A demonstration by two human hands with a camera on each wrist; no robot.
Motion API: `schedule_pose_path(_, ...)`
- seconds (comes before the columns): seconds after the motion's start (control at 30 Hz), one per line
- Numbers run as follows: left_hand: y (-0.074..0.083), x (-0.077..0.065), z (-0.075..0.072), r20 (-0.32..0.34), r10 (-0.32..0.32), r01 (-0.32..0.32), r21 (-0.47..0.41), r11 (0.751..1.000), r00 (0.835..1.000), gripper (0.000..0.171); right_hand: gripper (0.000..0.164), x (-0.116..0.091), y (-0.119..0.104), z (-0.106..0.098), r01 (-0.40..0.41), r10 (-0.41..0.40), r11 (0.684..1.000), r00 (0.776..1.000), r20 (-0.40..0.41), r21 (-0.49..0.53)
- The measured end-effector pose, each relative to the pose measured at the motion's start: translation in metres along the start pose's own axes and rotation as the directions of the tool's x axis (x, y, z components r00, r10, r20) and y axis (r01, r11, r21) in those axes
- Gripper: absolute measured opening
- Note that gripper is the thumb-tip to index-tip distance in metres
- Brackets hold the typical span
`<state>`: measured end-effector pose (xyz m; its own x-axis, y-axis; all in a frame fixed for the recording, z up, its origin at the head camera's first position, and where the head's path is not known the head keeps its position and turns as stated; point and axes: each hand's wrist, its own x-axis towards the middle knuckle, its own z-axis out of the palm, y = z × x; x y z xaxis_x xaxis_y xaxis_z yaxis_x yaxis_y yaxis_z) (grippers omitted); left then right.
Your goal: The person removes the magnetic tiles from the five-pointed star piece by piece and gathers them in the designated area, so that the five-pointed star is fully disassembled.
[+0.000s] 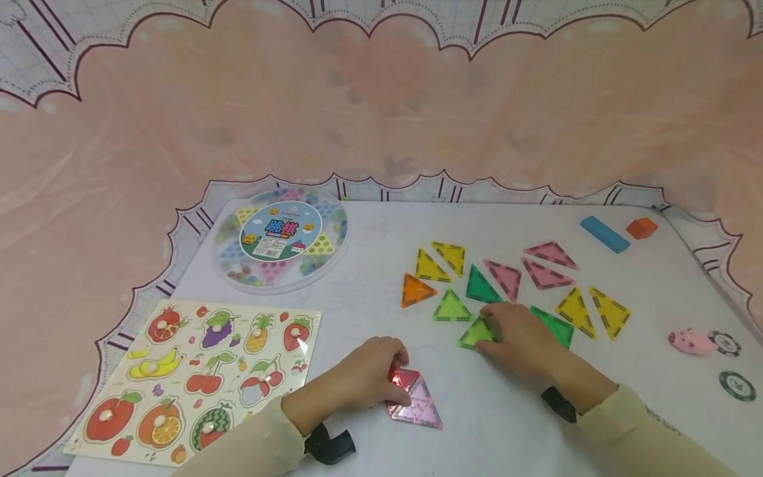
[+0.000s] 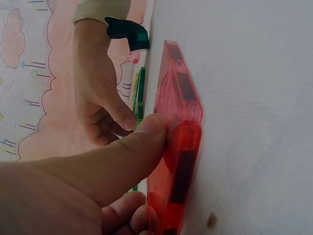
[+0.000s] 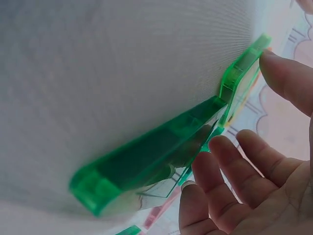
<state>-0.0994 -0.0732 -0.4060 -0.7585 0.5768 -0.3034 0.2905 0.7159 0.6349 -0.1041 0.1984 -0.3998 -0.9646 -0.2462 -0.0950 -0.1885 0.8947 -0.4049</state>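
Note:
My left hand [image 1: 372,374] grips a red triangular magnetic tile [image 1: 405,379] and a pink one [image 1: 420,404] that lie edge to edge low at the table. In the left wrist view, the thumb presses where the red tile [image 2: 185,171] meets the pink tile [image 2: 178,88]. My right hand [image 1: 524,338] reaches over a light green triangular tile [image 1: 473,333], thumb at its near corner and fingers by its far corner. The right wrist view shows loosely spread fingers, with the thumb tip at the light green tile [image 3: 239,73]. A dark green tile [image 1: 554,326] lies beside that hand.
Several yellow, pink, green and orange triangular tiles [image 1: 450,307] lie beyond the right hand. A fruit puzzle board [image 1: 232,338] and a round board game [image 1: 334,271] are at left. Blue [image 1: 605,234] and orange blocks [image 1: 642,228], a pink pig [image 1: 691,342] and chips [image 1: 737,386] sit at right.

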Motion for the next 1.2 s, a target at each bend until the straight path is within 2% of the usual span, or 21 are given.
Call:
schedule_pose_path(0.23, 0.001, 0.000, 0.000, 0.002, -0.001, 0.001, -0.004, 1.000, 1.000, 0.045, 0.056, -0.002, -0.001, -0.003, 0.002, -0.002, 1.000, 1.000, -0.009, 0.009)
schedule_pose_path(0.43, -0.001, -0.001, 0.002, -0.032, -0.008, 0.008, 0.012, 1.000, 0.999, 0.046, 0.053, -0.005, -0.010, -0.009, 0.035, -0.033, 0.999, 0.999, -0.032, 0.037)
schedule_pose_path(0.63, -0.004, -0.001, 0.000, -0.091, -0.033, 0.037, 0.036, 0.999, 0.995, 0.049, 0.054, -0.007, -0.016, -0.007, 0.041, -0.042, 0.998, 0.999, 0.012, 0.047)
schedule_pose_path(0.77, -0.006, -0.004, -0.005, -0.085, -0.027, 0.029, 0.022, 0.999, 0.996, 0.050, 0.054, -0.009, -0.019, -0.003, 0.037, -0.039, 0.997, 0.999, 0.032, 0.073)
schedule_pose_path(1.03, -0.012, -0.012, -0.012, -0.003, 0.077, -0.077, 0.016, 0.997, 0.997, 0.058, 0.054, -0.012, -0.032, 0.004, 0.024, -0.031, 0.994, 0.997, 0.071, 0.108)
schedule_pose_path(1.2, -0.013, -0.012, -0.009, 0.004, 0.120, -0.120, -0.003, 0.993, 0.993, 0.055, 0.053, -0.013, -0.040, 0.006, 0.018, -0.028, 0.995, 0.995, 0.097, 0.101)
